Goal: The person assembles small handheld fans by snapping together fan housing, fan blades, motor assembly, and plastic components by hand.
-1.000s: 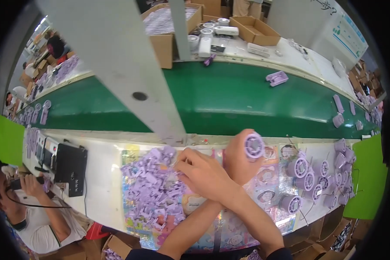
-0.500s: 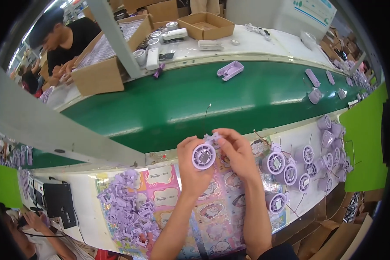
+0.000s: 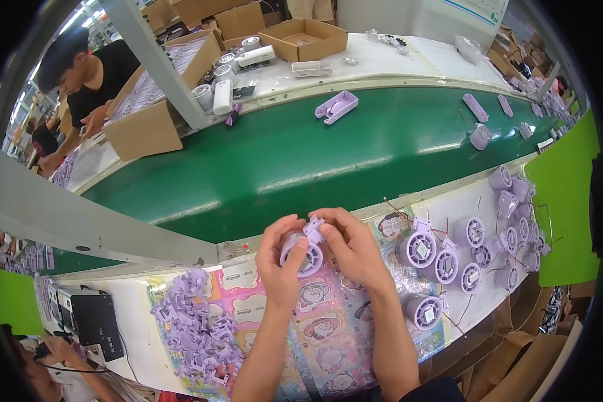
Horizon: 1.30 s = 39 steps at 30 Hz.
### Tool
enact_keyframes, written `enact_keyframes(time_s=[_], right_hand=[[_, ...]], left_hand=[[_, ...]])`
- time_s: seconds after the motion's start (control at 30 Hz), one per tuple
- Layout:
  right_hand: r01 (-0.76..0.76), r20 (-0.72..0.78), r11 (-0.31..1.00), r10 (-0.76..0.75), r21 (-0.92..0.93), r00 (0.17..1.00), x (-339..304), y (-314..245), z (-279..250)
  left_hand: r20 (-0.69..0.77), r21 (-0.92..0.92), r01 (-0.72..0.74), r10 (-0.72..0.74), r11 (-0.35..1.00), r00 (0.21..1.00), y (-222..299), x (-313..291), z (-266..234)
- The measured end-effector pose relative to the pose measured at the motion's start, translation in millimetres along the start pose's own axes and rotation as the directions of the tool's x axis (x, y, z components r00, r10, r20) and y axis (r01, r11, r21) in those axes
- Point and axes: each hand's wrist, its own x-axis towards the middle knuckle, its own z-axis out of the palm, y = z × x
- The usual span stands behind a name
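Observation:
My left hand (image 3: 278,264) is closed round a lilac round fan housing (image 3: 309,263), its spoked face toward me and the thumb across it. At the housing's upper edge sits a small lilac plastic bracket (image 3: 313,230), pinched by my right hand (image 3: 356,253) between thumb and fingers. Bracket and housing touch; whether they are joined I cannot tell. To the left lies a heap of similar lilac brackets (image 3: 197,328). On the right stand several round housings (image 3: 419,250) with thin wires and small brackets attached.
Beyond my hands runs a green conveyor belt (image 3: 261,161) carrying a lilac tray-shaped shell (image 3: 336,107) and other lilac parts. A grey metal post (image 3: 100,214) rises at left. A black box-shaped device (image 3: 97,325) stands on the table's left. Across the belt, a person works beside a cardboard box (image 3: 144,130).
My left thumb has come over the housing's face, and the housing has tilted. My right hand has brought the bracket against its upper edge. The whole view has shifted slightly.

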Motion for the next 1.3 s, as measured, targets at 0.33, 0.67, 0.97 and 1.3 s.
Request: enact_keyframes(time_s=[0.33,0.67,0.97,1.3], right_hand=[[0.105,0.101,0.993,-0.110,0.052,0.989,-1,4,14],[-0.076,0.091,0.942,0.049,0.328,0.995,-1,8,17],[-0.030,-0.027,0.958,0.040,0.287,0.999,5,10,9],[0.260,-0.278,0.965,-0.242,0.027,0.930,9,25,-4]], left_hand=[[-0.044,0.013,0.024,-0.023,1.000,0.999,-6,3,-18],[-0.019,-0.117,0.024,-0.026,0.993,0.999,-8,1,-20],[-0.147,0.157,-0.091,0.114,0.983,0.982,7,13,-9],[0.186,0.752,-0.276,0.208,0.599,0.960,-15,225,47]])
